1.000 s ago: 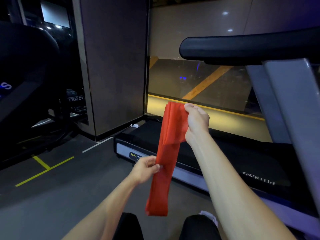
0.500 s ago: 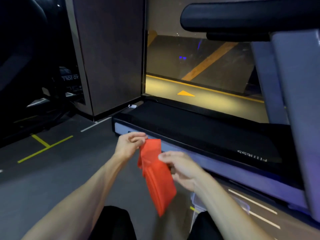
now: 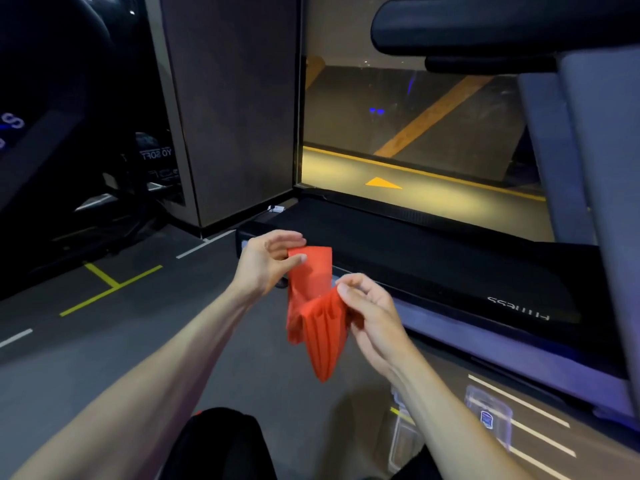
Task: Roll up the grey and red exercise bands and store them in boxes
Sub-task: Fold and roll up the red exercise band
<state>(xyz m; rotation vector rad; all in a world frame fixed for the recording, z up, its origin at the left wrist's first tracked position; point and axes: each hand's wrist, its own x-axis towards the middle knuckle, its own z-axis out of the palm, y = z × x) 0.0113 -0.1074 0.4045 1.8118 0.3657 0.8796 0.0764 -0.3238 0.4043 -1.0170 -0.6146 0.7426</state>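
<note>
At far left stands a dark exercise machine [image 3: 52,140], mostly lost in shadow. On the grey floor [image 3: 104,358] in front of it lie yellow tape lines [image 3: 110,285] in a T shape and short white dashes. A brown pillar [image 3: 228,109] rises behind them, and right of it a glass pane [image 3: 415,133] shows a lit surface with a yellow arrow [image 3: 382,183].

The left hand [image 3: 268,263] is raised in the middle of the view, its thumb and fingers pinching the upper left corner of the red exercise band [image 3: 313,306]. The band hangs in the air between the two hands, above the floor and in front of the treadmill deck. Its long axis runs roughly top to bottom: a flat upper edge by the left hand, a fold bunched into pleats lower down, and a tapered end pointing down toward the person's dark-clothed knee [image 3: 221,441].

The right hand [image 3: 372,313] sits lower and just right of the band, thumb and curled fingers gripping the pleated fold at its right side. Nothing blocks the band from view apart from the fingers on it.

Behind the hands the black treadmill [image 3: 450,268] runs to the right, with its grey upright and padded handrail [image 3: 502,26] above. On the floor at lower right, partly behind the right forearm, lie clear plastic boxes [image 3: 488,417]; I cannot tell their contents.
</note>
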